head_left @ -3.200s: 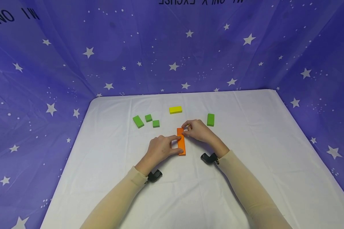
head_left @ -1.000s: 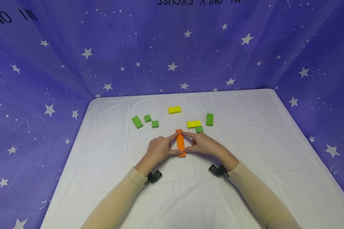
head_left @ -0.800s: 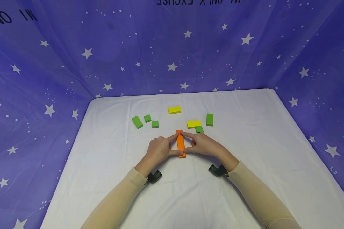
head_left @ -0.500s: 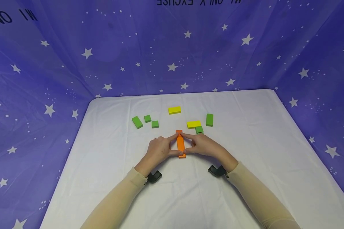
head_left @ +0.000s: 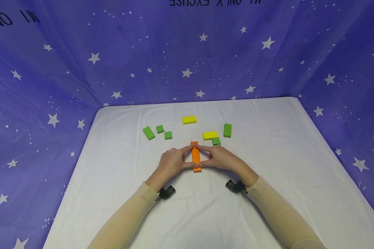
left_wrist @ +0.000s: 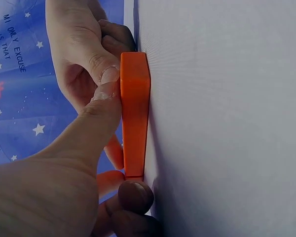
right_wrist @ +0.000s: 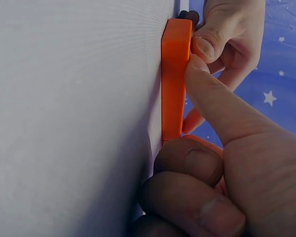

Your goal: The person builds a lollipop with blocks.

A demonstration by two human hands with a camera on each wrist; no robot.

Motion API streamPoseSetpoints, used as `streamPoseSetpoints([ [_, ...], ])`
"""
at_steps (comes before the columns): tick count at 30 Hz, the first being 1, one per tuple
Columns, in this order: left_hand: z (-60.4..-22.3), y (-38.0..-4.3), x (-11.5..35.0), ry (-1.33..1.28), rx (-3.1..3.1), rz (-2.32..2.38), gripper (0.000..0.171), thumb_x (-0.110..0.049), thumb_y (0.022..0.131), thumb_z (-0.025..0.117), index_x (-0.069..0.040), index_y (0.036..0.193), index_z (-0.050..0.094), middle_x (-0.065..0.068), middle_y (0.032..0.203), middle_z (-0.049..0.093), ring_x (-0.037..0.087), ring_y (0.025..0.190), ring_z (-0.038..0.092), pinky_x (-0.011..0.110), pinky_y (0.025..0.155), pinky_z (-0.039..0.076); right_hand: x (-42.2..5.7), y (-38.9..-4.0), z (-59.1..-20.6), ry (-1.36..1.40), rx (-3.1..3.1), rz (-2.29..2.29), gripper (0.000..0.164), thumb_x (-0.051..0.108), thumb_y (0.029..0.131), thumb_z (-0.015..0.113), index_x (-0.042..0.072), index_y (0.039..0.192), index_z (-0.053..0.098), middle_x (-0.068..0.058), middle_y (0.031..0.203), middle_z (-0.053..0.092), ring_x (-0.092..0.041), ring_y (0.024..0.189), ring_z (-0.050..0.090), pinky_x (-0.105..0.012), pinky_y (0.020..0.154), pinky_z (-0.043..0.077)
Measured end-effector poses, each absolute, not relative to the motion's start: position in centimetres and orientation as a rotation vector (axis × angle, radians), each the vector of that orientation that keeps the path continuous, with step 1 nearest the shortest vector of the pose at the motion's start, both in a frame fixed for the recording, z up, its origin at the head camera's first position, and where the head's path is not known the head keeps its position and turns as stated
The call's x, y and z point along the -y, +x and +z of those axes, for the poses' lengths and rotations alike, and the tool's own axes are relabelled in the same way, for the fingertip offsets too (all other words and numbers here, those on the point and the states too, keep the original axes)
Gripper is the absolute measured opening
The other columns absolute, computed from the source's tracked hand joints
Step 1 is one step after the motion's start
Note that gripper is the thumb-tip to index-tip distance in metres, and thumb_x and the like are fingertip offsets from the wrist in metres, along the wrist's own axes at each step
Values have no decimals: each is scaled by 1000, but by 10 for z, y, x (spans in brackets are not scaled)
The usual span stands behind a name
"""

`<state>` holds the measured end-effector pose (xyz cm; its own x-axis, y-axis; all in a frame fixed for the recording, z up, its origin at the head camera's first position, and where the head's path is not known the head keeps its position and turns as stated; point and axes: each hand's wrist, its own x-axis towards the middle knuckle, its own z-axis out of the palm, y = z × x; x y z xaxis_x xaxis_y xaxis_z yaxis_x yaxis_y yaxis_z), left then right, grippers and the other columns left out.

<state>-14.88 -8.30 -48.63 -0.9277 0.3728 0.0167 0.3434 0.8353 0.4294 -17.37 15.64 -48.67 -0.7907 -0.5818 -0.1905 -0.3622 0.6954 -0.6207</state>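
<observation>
A long orange block (head_left: 196, 156) lies flat on the white cloth, its length running away from the person. A short orange block (head_left: 194, 143) sits end to end with it at the far side, a thin seam between them. My left hand (head_left: 172, 162) touches the long block's top from the left, thumb near its near end and index finger near the seam. From the right, my right hand (head_left: 222, 158) mirrors this. Both thumb tips meet on the top face in the wrist views; in the head view the index tips meet by the seam. Each hand's remaining fingers are bent.
Beyond the hands lie a yellow block (head_left: 189, 120), another yellow block (head_left: 210, 135) and a small green block (head_left: 216, 140), partly hidden by the right hand. A long green block (head_left: 227, 130) is at right. Left are a green block (head_left: 149, 133) and two green cubes (head_left: 168, 135).
My right hand has come down from the short orange block to the long one's right side, uncovering a yellow and a green block. My left hand has stayed almost still.
</observation>
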Motion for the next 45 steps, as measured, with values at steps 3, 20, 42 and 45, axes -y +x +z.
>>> streamPoseSetpoints([
  [3, -487, -149, 84, 580, -2940, 682, 86, -66, 77, 86, -27, 150, 63, -7, 58, 50, 12, 48, 44, 26, 50, 29, -156, -174, -487, -730, -2535, -808, 84, 47, 90, 84, 28, 162, 47, 9, 60, 40, -9, 52, 36, -25, 56, 29],
  [20, -487, -149, 84, 578, -2932, 679, 86, -66, 78, 85, -31, 152, 60, -6, 57, 48, 12, 48, 43, 26, 49, 27, -156, -174, -485, -665, -2509, -835, 84, 51, 90, 83, 38, 162, 43, 7, 63, 45, -11, 55, 41, -28, 59, 31],
  [42, -488, -149, 83, 529, -2918, 653, 84, -63, 76, 88, -30, 149, 64, -10, 58, 54, 12, 49, 45, 27, 51, 31, -195, -209, -479, -332, -2519, -1425, 67, 39, 96, 80, 29, 156, 53, 6, 55, 37, -12, 48, 31, -26, 47, 30],
  [45, -488, -149, 83, 534, -2919, 662, 83, -63, 76, 88, -30, 149, 64, -9, 58, 53, 12, 49, 45, 27, 51, 30, -201, -213, -481, -291, -2508, -1456, 65, 38, 96, 80, 28, 155, 54, 6, 55, 37, -13, 47, 31, -27, 46, 30],
])
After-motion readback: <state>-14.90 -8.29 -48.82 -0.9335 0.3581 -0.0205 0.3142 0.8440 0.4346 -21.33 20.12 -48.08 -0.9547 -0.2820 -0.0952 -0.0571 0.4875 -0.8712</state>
